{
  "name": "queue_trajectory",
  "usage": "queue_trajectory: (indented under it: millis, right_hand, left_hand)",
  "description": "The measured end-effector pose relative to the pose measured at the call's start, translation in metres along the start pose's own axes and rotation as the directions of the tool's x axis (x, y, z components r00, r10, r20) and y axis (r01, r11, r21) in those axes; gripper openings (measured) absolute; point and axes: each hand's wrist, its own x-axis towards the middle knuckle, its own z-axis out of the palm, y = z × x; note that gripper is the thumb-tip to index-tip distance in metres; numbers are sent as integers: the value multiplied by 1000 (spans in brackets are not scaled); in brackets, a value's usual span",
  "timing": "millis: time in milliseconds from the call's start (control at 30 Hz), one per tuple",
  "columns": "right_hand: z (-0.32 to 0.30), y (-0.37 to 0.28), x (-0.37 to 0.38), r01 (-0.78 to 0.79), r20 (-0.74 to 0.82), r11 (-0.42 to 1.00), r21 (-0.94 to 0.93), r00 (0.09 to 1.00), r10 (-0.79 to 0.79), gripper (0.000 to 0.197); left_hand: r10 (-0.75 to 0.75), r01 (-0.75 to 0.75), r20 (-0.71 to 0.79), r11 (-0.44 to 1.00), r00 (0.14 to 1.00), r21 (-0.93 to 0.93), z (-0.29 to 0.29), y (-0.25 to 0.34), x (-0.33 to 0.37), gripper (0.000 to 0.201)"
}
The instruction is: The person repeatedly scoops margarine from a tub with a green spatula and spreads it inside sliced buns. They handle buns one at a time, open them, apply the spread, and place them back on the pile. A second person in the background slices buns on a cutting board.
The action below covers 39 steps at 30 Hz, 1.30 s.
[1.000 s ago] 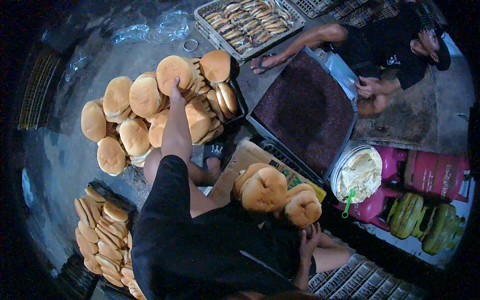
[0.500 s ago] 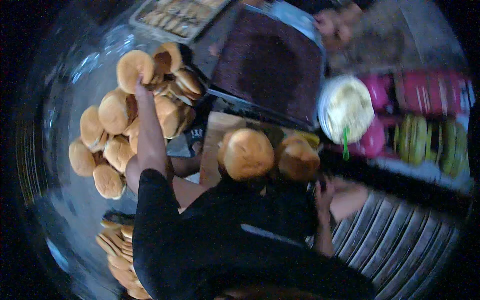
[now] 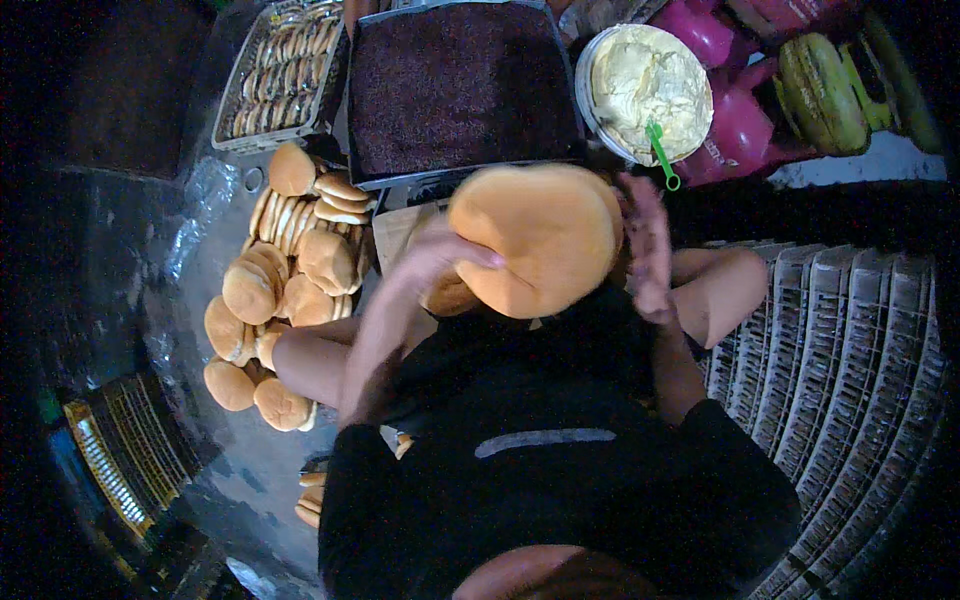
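In front of my lap, my left hand (image 3: 455, 255) grips a large round golden bun (image 3: 540, 240), its thumb lying across the top face. My right hand (image 3: 648, 245) is raised at the bun's right edge; its fingers are blurred, and whether it touches the bun or holds something is unclear. Partly covered by the held bun, another bun (image 3: 450, 295) sits lower, near a light brown board (image 3: 400, 230). Left of my knee lies a heap of round buns (image 3: 328, 260), several stacked or leaning on one another.
A tray of dark brown crumbly filling (image 3: 460, 90) stands ahead. Right of it is a tub of pale cream (image 3: 650, 90) with a green spoon (image 3: 660, 155). A crate of filled buns (image 3: 285, 75) is far left; pink packages (image 3: 735, 120) and ribbed grey crates (image 3: 830, 370) are at right.
My left hand has come from the bun heap to the front of my lap with a bun in it. My right hand has risen beside it. The view has swung round.
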Motion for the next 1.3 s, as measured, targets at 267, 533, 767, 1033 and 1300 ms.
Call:
queue_trajectory:
  millis: [267,533,767,1033,1300]
  right_hand:
    - [21,66,-10,-187,-25,859,-476,980,200,68]
    - [-6,-30,-16,-61,25,983,-171,997,66,42]
    - [-18,-74,25,683,359,705,-192,717,-597,24]
    - [25,-53,17,96,-46,497,862,993,-111,72]
    - [15,-68,30,34,9,476,879,996,-88,67]
  left_hand:
    - [358,106,-384,598,851,794,52,-78,20,75]
    - [396,-282,-400,906,826,316,85,-15,-50,62]
    - [290,-459,-356,588,888,-666,118,25,-49,71]
    - [276,-472,-445,773,852,-424,127,42,-37,79]
    - [536,-620,-391,355,748,-700,131,54,-43,69]
